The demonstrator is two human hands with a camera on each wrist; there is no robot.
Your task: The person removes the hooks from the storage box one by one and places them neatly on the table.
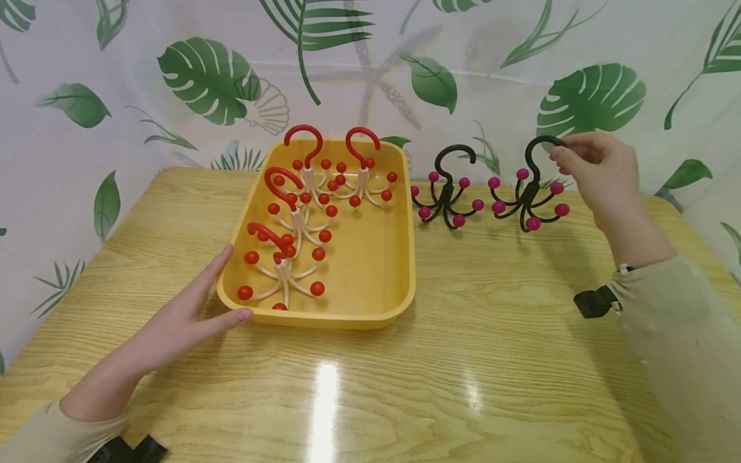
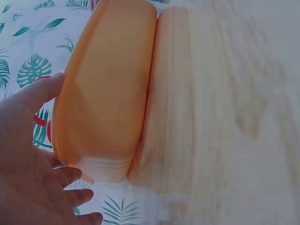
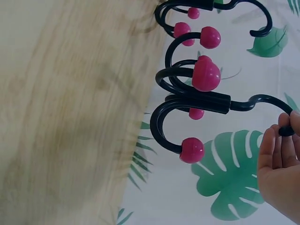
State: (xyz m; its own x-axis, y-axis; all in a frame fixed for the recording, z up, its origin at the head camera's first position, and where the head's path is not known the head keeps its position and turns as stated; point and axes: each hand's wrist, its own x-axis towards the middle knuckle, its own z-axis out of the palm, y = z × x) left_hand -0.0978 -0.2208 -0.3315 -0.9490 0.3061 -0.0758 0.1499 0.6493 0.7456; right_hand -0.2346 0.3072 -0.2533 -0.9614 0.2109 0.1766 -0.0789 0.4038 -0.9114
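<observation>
My right hand (image 1: 604, 170) pinches the end of the top hook of a black multi-arm hook hanger (image 1: 529, 194), whose curved arms end in pink balls. In the right wrist view, thumb and fingertips meet at that hook's tip. A second black hanger (image 1: 446, 193) of the same kind stands upright just left of it, beside the yellow tray (image 1: 413, 238). My left hand (image 1: 173, 328) touches the tray's near left corner, thumb on the front rim and the other fingers extended along the left side. In the left wrist view those fingers are spread loosely.
Several white hangers with red hooks and red balls, such as the nearest one (image 1: 283, 270), stand along the left and back of the tray. The wooden table (image 1: 492, 373) ends at a leaf-print cloth (image 1: 492, 71) behind.
</observation>
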